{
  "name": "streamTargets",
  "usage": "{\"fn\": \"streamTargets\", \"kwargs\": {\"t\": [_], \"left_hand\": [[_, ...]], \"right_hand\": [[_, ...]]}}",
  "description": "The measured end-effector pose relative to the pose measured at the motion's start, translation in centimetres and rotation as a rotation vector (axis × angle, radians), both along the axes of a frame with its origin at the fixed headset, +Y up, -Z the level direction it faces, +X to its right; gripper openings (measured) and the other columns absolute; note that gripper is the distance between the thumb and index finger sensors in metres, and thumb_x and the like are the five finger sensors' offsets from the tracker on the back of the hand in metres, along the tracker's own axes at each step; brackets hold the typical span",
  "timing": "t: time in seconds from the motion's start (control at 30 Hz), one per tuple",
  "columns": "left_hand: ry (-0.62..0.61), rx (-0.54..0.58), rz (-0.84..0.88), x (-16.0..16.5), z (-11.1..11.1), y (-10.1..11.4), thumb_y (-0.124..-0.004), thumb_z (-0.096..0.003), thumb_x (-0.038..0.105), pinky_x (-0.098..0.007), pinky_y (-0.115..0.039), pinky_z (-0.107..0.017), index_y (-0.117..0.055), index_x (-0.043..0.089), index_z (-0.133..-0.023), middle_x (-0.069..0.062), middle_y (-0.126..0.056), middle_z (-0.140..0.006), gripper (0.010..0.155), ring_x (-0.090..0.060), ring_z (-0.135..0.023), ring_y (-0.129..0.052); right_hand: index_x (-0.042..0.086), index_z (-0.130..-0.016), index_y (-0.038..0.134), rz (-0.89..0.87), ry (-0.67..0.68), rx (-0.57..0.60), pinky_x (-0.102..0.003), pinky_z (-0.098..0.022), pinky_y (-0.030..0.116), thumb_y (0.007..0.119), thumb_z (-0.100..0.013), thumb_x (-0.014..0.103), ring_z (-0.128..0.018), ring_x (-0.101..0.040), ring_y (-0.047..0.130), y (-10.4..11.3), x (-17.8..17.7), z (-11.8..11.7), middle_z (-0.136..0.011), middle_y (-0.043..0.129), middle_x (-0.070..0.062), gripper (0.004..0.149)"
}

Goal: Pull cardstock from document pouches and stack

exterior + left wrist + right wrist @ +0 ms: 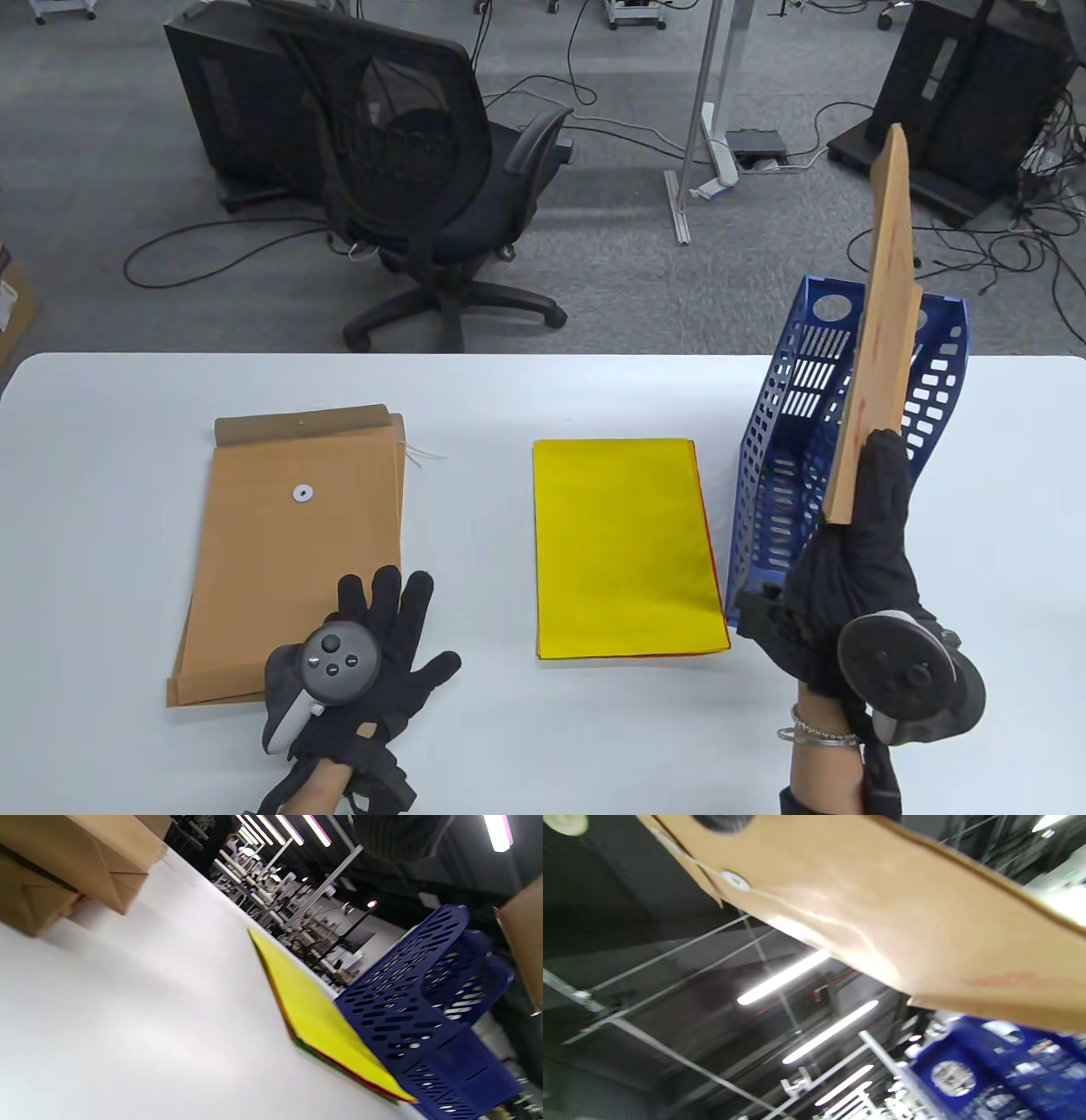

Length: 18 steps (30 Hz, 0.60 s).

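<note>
My right hand (857, 552) grips the lower end of a brown document pouch (882, 331) and holds it upright, edge-on, above the blue file rack (768, 501). The same pouch fills the top of the right wrist view (882, 912), with its white button clasp (734, 880) showing. My left hand (373, 654) lies flat and spread, fingers on the near right corner of a pile of brown pouches (293, 526) on the table's left. A stack of cardstock with a yellow sheet on top (624, 548) lies at the middle of the table; it also shows in the left wrist view (322, 1014).
The blue perforated rack stands on the table right of the cardstock, also in the left wrist view (428, 1014). The white table (475, 407) ends at a far edge, with a black office chair (424, 187) and floor cables beyond it.
</note>
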State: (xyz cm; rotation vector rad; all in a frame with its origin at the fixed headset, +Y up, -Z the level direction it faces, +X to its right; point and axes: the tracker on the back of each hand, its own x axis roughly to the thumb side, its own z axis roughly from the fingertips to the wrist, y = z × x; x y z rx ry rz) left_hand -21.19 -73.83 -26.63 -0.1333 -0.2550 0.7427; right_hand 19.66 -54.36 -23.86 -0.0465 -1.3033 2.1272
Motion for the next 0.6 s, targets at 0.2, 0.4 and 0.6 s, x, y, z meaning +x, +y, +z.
{"fn": "streamTargets", "kwargs": {"t": [0.2, 0.4, 0.6], "left_hand": [[-0.057, 0.136, 0.309, -1.5, -0.6, 1.1, -0.068, -0.0486, 0.06, -0.058, -0.003, -0.071, -0.001, 0.048, -0.103, 0.005, 0.009, -0.116, 0.087, -0.028, -0.098, 0.019], [-0.039, 0.142, 0.715, -4.6, -1.2, 1.0, -0.069, -0.0496, 0.059, -0.061, -0.008, -0.072, 0.001, 0.048, -0.102, 0.001, 0.005, -0.118, 0.089, -0.031, -0.106, 0.009], [-0.012, 0.045, 0.833, -6.5, -2.1, -0.4, -0.072, -0.0474, 0.063, -0.065, -0.011, -0.07, -0.002, 0.045, -0.106, -0.003, -0.01, -0.123, 0.094, -0.035, -0.11, -0.001]], "right_hand": [[0.033, -0.109, 0.047, -0.173, 0.385, -0.073, -0.039, -0.073, 0.069, 0.059, -0.06, 0.033, -0.099, -0.023, 0.073, -2.3, -4.7, -1.4, -0.11, 0.064, 0.002, 0.05], [0.031, -0.106, 0.059, -0.404, 0.745, -0.304, -0.038, -0.065, 0.076, 0.062, -0.06, 0.034, -0.088, -0.023, 0.085, -6.8, -8.0, -4.8, -0.102, 0.079, 0.001, 0.047], [0.021, -0.103, 0.068, -0.524, 1.009, -0.476, -0.04, -0.054, 0.08, 0.066, -0.058, 0.031, -0.075, -0.028, 0.093, -9.4, -9.5, -7.3, -0.092, 0.088, -0.006, 0.046]]}}
